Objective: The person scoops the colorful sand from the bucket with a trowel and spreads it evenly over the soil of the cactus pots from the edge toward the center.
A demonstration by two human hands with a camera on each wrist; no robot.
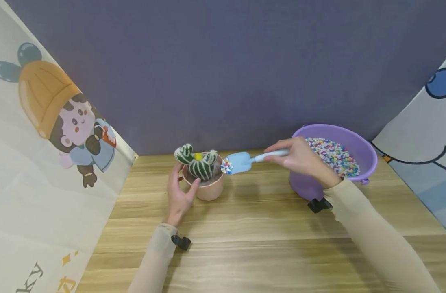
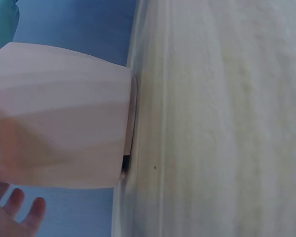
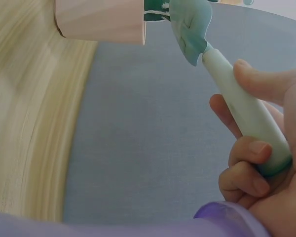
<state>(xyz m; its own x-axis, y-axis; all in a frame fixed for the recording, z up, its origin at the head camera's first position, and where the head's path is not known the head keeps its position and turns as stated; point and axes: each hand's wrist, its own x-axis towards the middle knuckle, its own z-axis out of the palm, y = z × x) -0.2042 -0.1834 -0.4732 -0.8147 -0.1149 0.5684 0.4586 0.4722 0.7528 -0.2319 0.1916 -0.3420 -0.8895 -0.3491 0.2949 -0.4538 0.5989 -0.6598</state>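
While holding the blue trowel (image 1: 246, 161) by its handle (image 1: 271, 156) in a curled right hand (image 1: 302, 158), near the pink flowerpot (image 1: 211, 191) spanned by a half-spread left hand (image 1: 179, 198), expect light, stiff plastic but loose, easily spilled beads (image 1: 227, 166), so grip well forward.

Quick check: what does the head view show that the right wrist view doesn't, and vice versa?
Only the head view: the left hand at the pot, the yellow flower on the cactus, beads in the purple bucket and on the tip of the trowel.
Only the right wrist view: the handle's butt end and the lower fingers curled near it.
Both: the trowel in the right hand, the pot, bucket, table and at least part of the cactus.
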